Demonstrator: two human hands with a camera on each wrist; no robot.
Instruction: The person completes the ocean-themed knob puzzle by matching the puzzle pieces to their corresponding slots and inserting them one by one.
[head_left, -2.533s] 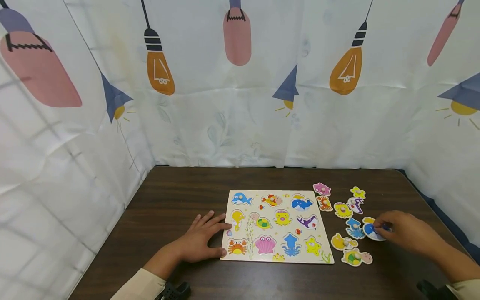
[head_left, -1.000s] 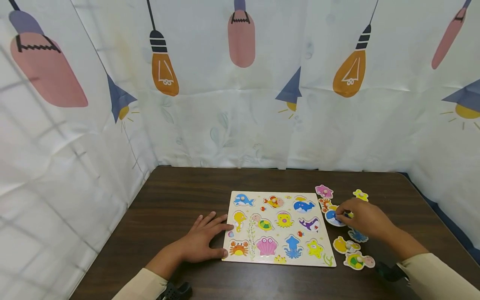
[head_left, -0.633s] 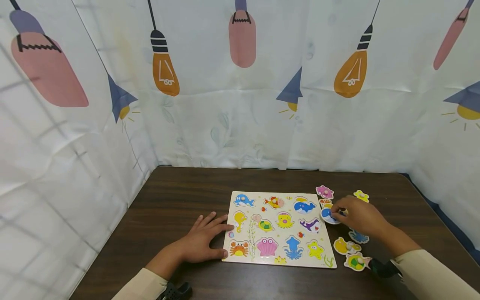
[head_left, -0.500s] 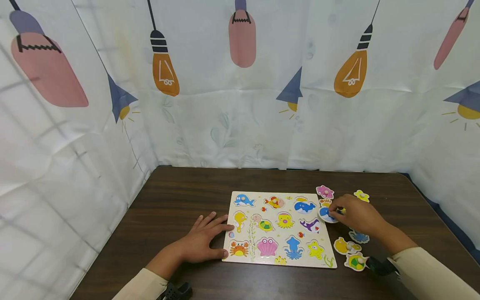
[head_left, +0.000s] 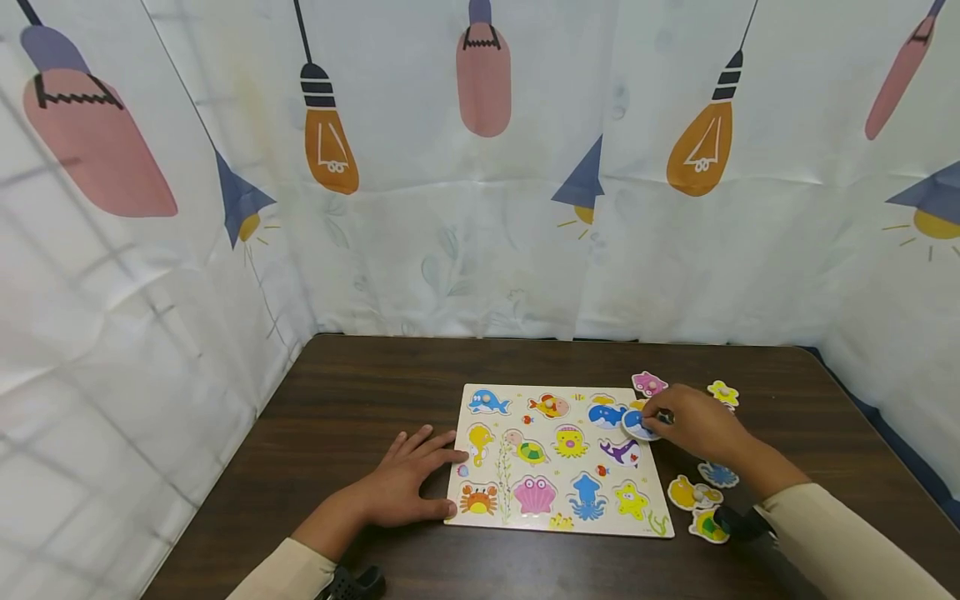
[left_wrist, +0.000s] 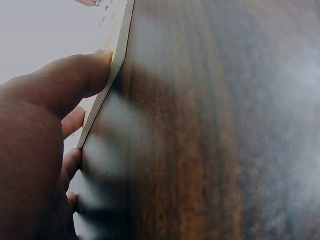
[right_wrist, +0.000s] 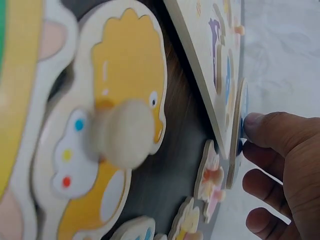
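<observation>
A pale wooden peg puzzle board (head_left: 555,467) with sea-animal pictures lies on the table. My left hand (head_left: 401,483) rests at its left side, fingers spread, thumb on the near corner. In the left wrist view, the thumb (left_wrist: 75,80) touches the board's edge. My right hand (head_left: 697,425) pinches the knob of a blue whale puzzle piece (head_left: 634,425). That piece is over the board's right edge, overlapping the printed whale's place. The right wrist view shows the whale piece (right_wrist: 239,135) edge-on beside the board (right_wrist: 200,60). Dolphin (head_left: 487,402) and red fish (head_left: 551,406) pieces with knobs sit in the board.
Loose pieces lie right of the board: a pink fish (head_left: 648,383), a yellow starfish (head_left: 722,392), a blue squid (head_left: 717,475), a yellow seahorse (head_left: 682,492) and a turtle (head_left: 707,527) partly behind the right wrist camera. The right hand hides others. A printed curtain (head_left: 450,267) stands behind the table.
The right hand has carried the whale piece leftward from among the loose pieces to over the board's right edge. The left hand has stayed at the board's left side.
</observation>
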